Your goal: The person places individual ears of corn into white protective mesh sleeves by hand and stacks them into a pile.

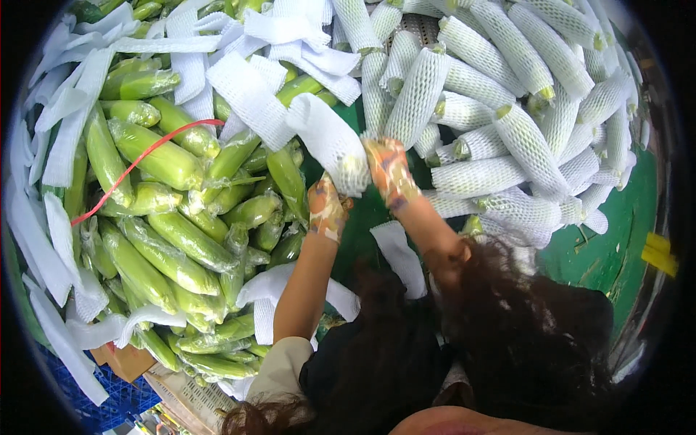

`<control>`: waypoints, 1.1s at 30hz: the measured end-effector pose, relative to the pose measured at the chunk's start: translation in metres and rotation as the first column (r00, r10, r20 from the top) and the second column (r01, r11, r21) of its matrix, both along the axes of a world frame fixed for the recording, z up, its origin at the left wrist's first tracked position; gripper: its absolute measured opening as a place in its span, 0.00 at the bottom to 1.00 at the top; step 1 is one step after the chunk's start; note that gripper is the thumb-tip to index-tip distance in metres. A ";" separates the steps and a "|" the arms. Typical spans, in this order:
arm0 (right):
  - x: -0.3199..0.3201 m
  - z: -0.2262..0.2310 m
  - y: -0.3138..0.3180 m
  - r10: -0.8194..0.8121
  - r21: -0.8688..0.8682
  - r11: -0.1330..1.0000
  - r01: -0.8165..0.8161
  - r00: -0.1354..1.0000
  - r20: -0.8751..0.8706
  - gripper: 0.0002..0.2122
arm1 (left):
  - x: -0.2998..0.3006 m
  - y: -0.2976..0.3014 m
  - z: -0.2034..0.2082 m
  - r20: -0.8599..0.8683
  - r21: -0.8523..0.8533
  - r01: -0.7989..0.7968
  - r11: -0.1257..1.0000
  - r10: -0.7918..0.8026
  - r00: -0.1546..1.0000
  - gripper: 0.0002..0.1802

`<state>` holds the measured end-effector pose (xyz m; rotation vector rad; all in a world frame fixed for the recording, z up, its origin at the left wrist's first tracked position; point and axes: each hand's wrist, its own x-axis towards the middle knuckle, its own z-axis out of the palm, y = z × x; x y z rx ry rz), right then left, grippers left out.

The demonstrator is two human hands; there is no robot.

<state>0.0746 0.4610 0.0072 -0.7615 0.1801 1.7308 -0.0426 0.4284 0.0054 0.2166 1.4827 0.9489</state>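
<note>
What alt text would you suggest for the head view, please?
A person's left hand and right hand, in patterned gloves, hold a white foam net sleeve between them. Green corn ears in clear film are heaped at left; white-netted ears are piled at right on a green surface.

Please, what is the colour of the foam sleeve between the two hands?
The foam sleeve is white; the head view shows it best.
</note>
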 end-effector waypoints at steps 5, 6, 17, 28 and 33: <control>-0.010 0.036 -0.043 -0.088 0.213 0.977 -0.026 0.856 0.509 0.10 | -0.004 -0.013 0.030 -0.220 0.390 0.224 0.893 -0.146 0.965 0.18; -0.018 0.031 -0.042 -0.097 0.215 0.975 -0.063 0.746 0.659 0.11 | -0.004 -0.011 0.026 -0.315 0.500 0.357 0.789 -0.218 0.924 0.18; 0.001 -0.024 -0.027 0.063 0.019 0.944 -0.329 0.237 0.969 0.11 | -0.022 -0.001 -0.046 -0.865 0.474 0.609 0.636 0.207 0.457 0.13; -0.008 -0.142 -0.024 0.541 -0.463 0.832 -0.304 0.269 0.797 0.11 | -0.020 0.007 -0.099 -0.766 -0.581 0.761 0.290 -0.511 -0.390 0.21; 0.047 -0.177 -0.002 0.250 -0.329 0.867 -0.374 -0.245 0.937 0.15 | 0.000 0.053 -0.092 -0.910 -0.290 0.924 0.248 -0.372 -0.185 0.19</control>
